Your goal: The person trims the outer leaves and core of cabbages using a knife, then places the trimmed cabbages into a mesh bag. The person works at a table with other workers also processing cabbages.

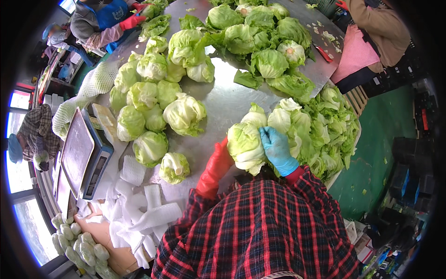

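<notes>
A head of iceberg lettuce [246,144] is between my two hands over the near edge of the metal table [226,101]. My left hand [216,169], in a red rubber glove, supports it from the left side. On its right side my right hand [277,150], in a blue disposable glove, has its fingers closed at the outer leaves. Loose lettuce leaves [324,129] are heaped just right of my right hand. Several trimmed lettuce heads [143,96] lie to the left, and leafier ones [261,38] lie at the far side.
A weighing scale [83,153] stands at the left, beside white foam net sleeves [136,212]. Net-wrapped produce [80,247] lies at lower left. A red-handled knife [323,54] rests at the far right. One co-worker [104,24] is at far left, another [376,38] at far right.
</notes>
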Tool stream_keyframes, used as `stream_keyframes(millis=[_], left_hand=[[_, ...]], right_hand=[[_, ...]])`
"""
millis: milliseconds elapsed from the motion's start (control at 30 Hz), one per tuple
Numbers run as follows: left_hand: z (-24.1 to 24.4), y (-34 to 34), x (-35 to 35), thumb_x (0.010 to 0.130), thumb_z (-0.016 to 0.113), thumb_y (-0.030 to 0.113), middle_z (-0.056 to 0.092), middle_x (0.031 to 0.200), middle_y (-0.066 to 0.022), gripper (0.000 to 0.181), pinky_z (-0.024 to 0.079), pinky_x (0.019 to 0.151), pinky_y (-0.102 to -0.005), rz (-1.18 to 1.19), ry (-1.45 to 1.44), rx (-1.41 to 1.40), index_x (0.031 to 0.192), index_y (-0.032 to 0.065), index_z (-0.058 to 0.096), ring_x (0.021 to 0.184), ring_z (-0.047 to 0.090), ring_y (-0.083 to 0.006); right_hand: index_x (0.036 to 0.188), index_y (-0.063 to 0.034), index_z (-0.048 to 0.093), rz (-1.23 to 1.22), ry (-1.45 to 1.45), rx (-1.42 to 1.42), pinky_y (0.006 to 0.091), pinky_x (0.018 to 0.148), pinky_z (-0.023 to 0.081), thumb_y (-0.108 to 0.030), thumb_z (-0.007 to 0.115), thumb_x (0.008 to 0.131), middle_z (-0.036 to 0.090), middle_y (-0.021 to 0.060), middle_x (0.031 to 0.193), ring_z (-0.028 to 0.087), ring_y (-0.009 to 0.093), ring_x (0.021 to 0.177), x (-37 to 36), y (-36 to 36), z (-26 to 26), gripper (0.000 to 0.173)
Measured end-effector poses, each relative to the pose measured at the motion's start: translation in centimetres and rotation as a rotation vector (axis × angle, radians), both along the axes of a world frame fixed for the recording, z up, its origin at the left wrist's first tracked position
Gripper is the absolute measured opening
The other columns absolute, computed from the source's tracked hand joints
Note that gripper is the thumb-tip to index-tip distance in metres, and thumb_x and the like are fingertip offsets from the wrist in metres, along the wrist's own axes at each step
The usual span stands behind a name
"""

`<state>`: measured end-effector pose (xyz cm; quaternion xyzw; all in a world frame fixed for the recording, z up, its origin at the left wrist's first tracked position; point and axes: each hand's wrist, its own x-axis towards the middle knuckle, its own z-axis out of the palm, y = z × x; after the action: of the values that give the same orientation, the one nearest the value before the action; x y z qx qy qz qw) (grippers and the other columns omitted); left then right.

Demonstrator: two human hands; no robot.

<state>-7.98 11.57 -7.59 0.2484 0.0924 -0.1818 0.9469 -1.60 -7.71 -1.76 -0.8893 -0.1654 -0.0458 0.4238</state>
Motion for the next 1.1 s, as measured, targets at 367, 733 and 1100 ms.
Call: stream_keyframes(millis=[367, 733, 1100], left_hand=[[1.5, -2.1, -1.1, 0.082, 0.066, 0.025, 0.045, 0.138, -0.0135, 0.073, 0.037, 0.106, -0.042, 0.188, 0.062, -0.049, 0.143, 0.0051, 0.032, 0.125, 0.046, -0.028], [3.0, -2.8, 0.3, 0.074, 0.076, 0.022, 0.052, 0.13, -0.013, 0.079, 0.04, 0.102, -0.0361, 0.178, -0.05, 0.511, 0.139, 0.0003, 0.037, 0.119, 0.05, -0.0237], [5.2, -2.2, 0.3, 0.065, 0.082, 0.008, 0.052, 0.13, -0.0174, 0.09, 0.041, 0.101, -0.0358, 0.123, -0.121, 0.807, 0.142, 0.0033, 0.035, 0.12, 0.05, -0.0239]], right_hand=[[0.099, -0.004, 0.061, -0.113, 0.157, 0.126, 0.0299, 0.069, 0.049, -0.012, 0.06, 0.092, 0.066, 0.0113, 0.089, 0.061, 0.015, 0.074, 0.9, -4.3, -1.8, 0.011], [0.129, -0.01, 0.054, 0.169, 0.037, -0.125, 0.0359, 0.078, 0.051, -0.043, 0.067, 0.083, 0.061, 0.0109, 0.099, 0.062, 0.027, 0.09, -0.2, -0.7, 4.7, 0.058], [0.104, -0.0081, 0.06, 0.154, -0.269, -0.206, 0.037, 0.062, 0.052, -0.021, 0.073, 0.075, 0.063, 0.0104, 0.082, 0.064, 0.029, 0.07, 1.0, -1.4, 2.0, 0.034]])
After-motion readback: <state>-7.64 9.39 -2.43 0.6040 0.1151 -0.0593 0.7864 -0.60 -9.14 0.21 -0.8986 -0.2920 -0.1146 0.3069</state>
